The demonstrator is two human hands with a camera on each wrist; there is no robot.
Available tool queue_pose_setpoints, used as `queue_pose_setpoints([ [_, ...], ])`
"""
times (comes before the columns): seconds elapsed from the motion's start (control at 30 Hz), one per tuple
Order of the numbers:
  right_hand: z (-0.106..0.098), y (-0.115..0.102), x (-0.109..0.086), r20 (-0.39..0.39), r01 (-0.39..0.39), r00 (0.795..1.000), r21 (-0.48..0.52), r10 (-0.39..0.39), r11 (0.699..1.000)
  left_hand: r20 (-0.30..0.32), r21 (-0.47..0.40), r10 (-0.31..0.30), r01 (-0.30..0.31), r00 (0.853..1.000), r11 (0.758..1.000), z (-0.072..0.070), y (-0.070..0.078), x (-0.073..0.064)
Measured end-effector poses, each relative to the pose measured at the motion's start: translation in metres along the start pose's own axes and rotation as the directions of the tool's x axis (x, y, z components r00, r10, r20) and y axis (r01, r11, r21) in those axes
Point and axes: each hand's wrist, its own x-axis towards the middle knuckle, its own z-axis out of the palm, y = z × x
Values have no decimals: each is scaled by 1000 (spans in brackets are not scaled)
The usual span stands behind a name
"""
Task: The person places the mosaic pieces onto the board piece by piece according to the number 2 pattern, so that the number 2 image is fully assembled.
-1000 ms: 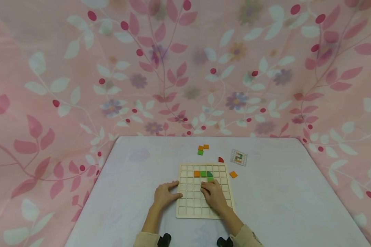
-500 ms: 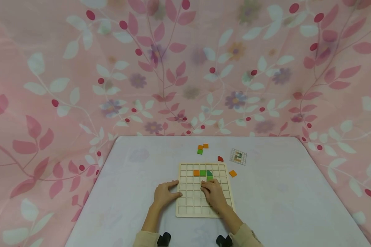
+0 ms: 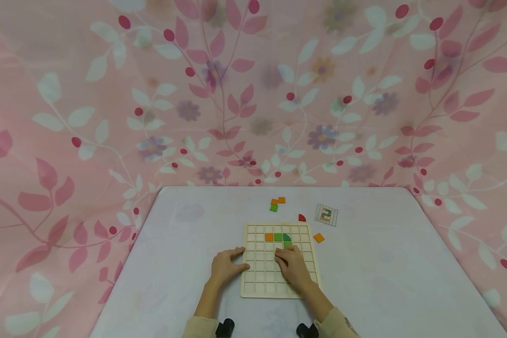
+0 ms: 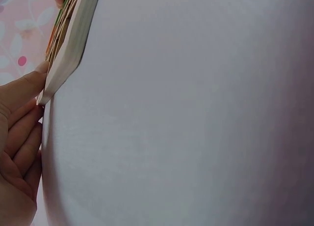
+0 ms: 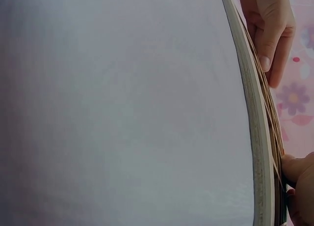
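A square wooden grid board (image 3: 259, 277) lies on the table. Set in its cells are an orange square tile (image 3: 269, 237), a green square tile (image 3: 278, 237), a dark green quarter-round tile (image 3: 286, 237) and another green tile (image 3: 288, 244) below that one. My left hand (image 3: 225, 267) rests against the board's left edge, thumb and index finger apart; the left wrist view shows the thumb (image 4: 29, 86) at the rim. Over the middle cells my right hand (image 3: 293, 266) has bent fingers, their tips down at the board. I cannot tell whether a tile is under them.
Behind the board lie two orange tiles (image 3: 281, 200) and a green tile (image 3: 273, 208). A red quarter-round tile (image 3: 302, 218) sits near its back edge, an orange tile (image 3: 318, 238) to its right. Beyond is a small pattern card (image 3: 326, 215) showing a 2-like figure. A floral cloth (image 3: 253, 94) hangs behind the table.
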Motion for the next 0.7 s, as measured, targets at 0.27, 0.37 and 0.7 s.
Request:
queue_pose_setpoints([
  [0.27, -2, -3, -2, -19, 57, 998, -10, -57, 998, 0, 8, -3, 3, 1000, 1000, 1, -3, 0],
  [0.37, -2, -3, -2, -33, 64, 997, -12, -64, 998, 3, 6, 4, -4, 1000, 1000, 1, -3, 0],
  [0.7, 3, 0, -2, -95, 84, 992, -11, -85, 996, -7, -1, 4, -4, 1000, 1000, 2, -3, 1],
])
